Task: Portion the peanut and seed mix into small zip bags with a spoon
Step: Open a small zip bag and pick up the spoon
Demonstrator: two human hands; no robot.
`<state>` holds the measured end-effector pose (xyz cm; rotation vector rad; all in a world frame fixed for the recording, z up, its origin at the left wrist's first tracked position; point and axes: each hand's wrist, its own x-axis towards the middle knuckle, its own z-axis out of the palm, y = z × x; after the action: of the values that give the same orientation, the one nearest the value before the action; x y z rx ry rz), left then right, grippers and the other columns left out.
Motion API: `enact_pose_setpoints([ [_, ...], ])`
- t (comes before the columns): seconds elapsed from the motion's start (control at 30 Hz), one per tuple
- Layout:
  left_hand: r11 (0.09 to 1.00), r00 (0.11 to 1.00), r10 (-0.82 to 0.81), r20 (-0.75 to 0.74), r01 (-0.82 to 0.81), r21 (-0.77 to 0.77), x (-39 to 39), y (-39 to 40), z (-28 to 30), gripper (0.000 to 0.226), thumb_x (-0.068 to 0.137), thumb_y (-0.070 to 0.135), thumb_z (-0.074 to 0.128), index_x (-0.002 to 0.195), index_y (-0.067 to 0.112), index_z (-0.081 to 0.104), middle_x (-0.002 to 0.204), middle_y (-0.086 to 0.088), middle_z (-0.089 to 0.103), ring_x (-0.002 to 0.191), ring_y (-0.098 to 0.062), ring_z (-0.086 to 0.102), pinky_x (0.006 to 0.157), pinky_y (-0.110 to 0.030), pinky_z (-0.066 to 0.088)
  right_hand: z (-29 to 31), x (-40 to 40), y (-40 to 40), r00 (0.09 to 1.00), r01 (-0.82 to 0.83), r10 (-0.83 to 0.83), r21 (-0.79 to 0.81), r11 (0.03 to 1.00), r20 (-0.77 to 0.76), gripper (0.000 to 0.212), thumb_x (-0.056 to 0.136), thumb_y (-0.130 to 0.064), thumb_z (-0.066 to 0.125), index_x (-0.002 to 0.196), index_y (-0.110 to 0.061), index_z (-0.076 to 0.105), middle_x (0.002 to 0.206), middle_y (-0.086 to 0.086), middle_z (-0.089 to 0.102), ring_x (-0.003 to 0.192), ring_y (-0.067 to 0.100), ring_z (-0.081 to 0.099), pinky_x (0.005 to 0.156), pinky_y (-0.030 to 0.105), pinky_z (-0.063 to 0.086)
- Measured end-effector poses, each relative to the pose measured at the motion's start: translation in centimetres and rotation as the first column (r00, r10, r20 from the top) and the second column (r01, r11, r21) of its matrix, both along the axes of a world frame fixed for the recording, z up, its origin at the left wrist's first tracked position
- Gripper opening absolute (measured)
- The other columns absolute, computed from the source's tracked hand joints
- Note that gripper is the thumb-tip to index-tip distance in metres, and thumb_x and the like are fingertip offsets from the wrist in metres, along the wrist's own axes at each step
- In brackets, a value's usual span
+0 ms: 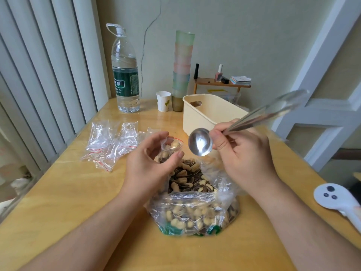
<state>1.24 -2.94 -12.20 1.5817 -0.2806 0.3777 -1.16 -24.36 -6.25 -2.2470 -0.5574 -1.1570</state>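
Nearest: large clear plastic bag of peanuts and striped sunflower seeds [195, 210], mouth open upward, resting on the yellow wooden table [78, 192] between both forearms. White plastic handle with three dark dots [336, 198] at the right table edge.

Above the big bag's mouth: left hand [148, 165], fingers and thumb curled round a small clear zip bag with a red seal strip [171, 147], mouth held open. Small bag partly filled; peanuts and a few seeds visible inside. Small bag in the air, just above the mix, not touching the table.

Right hand [244, 153] pinching the neck of a shiny metal spoon [200, 141] between thumb and fingers. Bowl empty, turned toward the camera, just right of the small bag's mouth; handle angled up to the right, blurred.

Left of the hands: heap of empty clear zip bags with red seals [115, 141], flat on the table.

Further back: cream plastic basket with handle slot [207, 112], behind the spoon. White paper cup [163, 101] and tall stack of pastel plastic cups [182, 69] beside it. Large clear water bottle with green label [126, 71] at the far left corner. Small wooden shelf with cosmetics bottles [222, 82] against the wall.
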Motion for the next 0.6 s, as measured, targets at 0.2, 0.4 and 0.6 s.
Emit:
enact_pose_setpoints([
  [0.2, 0.997, 1.0, 0.001, -0.012, -0.002, -0.082, 0.0, 0.1, 0.7, 0.056, 0.079, 0.023, 0.087, 0.13, 0.027, 0.064, 0.111, 0.007, 0.078, 0.102, -0.009, 0.074, 0.092, -0.031, 0.061, -2.1, 0.0, -1.2, 0.982, -0.061, 0.045, -0.081, 0.995, -0.185, 0.026, 0.101, -0.031, 0.06, 0.099, -0.014, 0.08, 0.097, -0.007, 0.067, 0.091, 0.009, 0.063, 0.082, 0.019, 0.048],
  [0.4, 0.962, 0.98, -0.142, -0.138, 0.103, -0.254, 0.7, 0.8, 1.0, 0.062, 0.079, 0.041, 0.09, 0.135, 0.029, 0.067, 0.103, -0.02, 0.065, 0.099, -0.027, 0.063, 0.102, -0.044, 0.051, -4.2, -0.3, -2.0, 0.857, -0.185, 0.15, -0.022, 0.982, -0.492, 0.006, 0.095, -0.032, 0.075, 0.098, -0.027, 0.074, 0.092, -0.01, 0.074, 0.09, 0.002, 0.072, 0.079, 0.036, 0.055],
  [0.6, 0.844, 0.906, -0.385, -0.179, 0.267, -0.465, -0.3, 0.5, 4.0, 0.063, 0.093, 0.023, 0.059, 0.154, 0.021, 0.042, 0.124, -0.016, 0.074, 0.115, -0.025, 0.071, 0.107, -0.048, 0.053, -6.7, -0.3, -3.3, 0.923, -0.18, 0.059, -0.289, 0.94, -0.38, 0.034, 0.09, -0.007, 0.077, 0.113, -0.031, 0.08, 0.119, -0.005, 0.061, 0.101, 0.013, 0.058, 0.078, 0.039, 0.057],
])
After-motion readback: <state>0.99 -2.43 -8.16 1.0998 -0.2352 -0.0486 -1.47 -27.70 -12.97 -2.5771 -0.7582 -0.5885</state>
